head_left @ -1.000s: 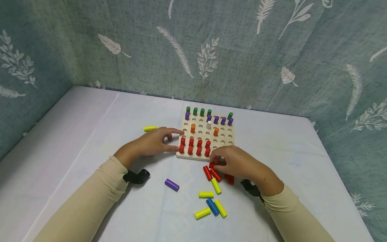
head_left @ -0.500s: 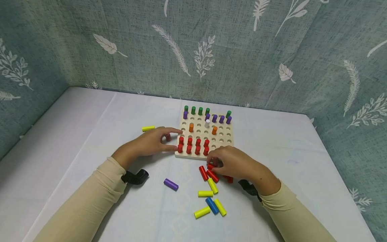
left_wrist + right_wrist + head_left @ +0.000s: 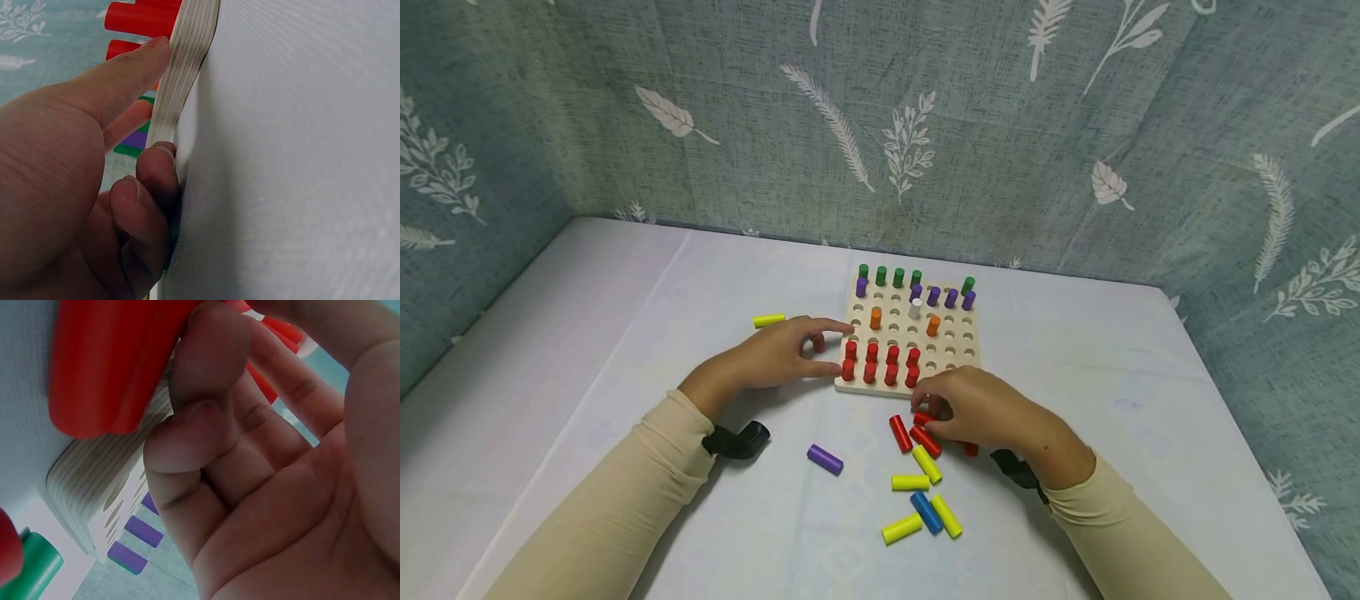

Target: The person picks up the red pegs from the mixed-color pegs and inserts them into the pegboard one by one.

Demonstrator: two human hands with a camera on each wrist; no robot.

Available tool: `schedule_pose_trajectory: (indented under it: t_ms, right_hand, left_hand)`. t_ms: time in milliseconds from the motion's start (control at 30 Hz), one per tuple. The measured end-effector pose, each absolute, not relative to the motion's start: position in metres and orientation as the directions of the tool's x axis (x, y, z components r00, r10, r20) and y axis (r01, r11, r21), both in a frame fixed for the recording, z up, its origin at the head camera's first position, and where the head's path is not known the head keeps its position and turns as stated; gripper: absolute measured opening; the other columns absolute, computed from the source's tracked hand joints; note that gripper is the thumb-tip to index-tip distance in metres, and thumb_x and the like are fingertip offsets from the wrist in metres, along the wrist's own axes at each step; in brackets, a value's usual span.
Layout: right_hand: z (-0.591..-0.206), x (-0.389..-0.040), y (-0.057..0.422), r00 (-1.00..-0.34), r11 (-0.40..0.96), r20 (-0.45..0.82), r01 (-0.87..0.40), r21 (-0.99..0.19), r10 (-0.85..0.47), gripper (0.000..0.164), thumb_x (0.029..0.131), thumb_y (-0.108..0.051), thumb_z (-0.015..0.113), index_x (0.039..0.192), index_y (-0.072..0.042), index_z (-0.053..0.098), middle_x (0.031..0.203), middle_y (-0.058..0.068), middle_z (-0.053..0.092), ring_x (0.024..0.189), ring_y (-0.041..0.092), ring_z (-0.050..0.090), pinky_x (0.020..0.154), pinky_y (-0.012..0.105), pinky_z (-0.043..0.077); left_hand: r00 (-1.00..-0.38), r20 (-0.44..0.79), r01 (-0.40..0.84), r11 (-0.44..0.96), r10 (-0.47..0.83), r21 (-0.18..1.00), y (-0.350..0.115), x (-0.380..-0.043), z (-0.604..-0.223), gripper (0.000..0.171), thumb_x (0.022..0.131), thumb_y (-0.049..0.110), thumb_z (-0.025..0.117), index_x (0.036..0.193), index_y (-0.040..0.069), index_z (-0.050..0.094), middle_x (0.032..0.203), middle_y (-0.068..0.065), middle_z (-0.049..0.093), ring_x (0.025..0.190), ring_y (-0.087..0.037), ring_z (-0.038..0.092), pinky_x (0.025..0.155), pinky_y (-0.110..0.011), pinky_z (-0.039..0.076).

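A wooden pegboard lies flat on the table, with red pegs upright in its two near rows. My left hand rests at its left side, the thumb straight against the edge and the index fingertip farther back; the other fingers curl low beside it. Just in front of the board, my right hand pinches a red peg between thumb and fingers. In the right wrist view, two red pegs lie side by side right at the fingertips. The palm hides part of the pegs in the head view.
Loose red, yellow and blue pegs lie nearer me. A purple peg lies left of them, a yellow peg beyond my left hand. Near the right hand lies a green peg. A curtain stands behind.
The loose red pegs beside my right hand have slid a little left, and the yellow one touching them shifted too. My left hand stays at the board's edge.
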State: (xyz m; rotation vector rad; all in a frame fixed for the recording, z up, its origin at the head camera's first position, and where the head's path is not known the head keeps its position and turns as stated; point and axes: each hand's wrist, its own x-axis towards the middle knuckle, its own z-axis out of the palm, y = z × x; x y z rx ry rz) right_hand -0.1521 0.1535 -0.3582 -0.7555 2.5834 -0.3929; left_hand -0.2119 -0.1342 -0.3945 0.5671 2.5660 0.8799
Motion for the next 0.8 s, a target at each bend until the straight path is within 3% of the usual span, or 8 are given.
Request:
schedule_pose_trajectory:
  t_ms: [433,800]
  right_hand:
    - [-0.3535,-0.1557,0.1554,-0.774,0.816,-0.308,-0.430,-0.387,-0.554,0.025,0.088,-0.023,0.077,0.112,-0.022,0.072,0.094,-0.009,0.070,0.086,0.008,0.059,0.078,0.026,0.056]
    - [-0.3516,-0.1556,0.1581,-0.787,0.768,-0.176,-0.482,-0.421,-0.591,0.027,0.089,-0.019,0.073,0.116,-0.018,0.069,0.087,-0.008,0.063,0.075,0.009,0.054,0.060,0.021,0.048]
  left_hand:
    - [-0.853,-0.186,0.274,0.722,0.487,0.635,-0.1348,-0.2123,-0.3926,0.069,0.083,0.036,0.082,0.145,0.030,0.053,0.112,-0.002,0.064,0.100,-0.021,0.054,0.083,-0.035,0.046]
    - [-0.853,-0.222,0.238,0.731,0.472,0.639,-0.1335,-0.2127,-0.3945,0.068,0.084,0.038,0.081,0.145,0.032,0.052,0.112,-0.002,0.063,0.101,-0.021,0.053,0.081,-0.034,0.046]
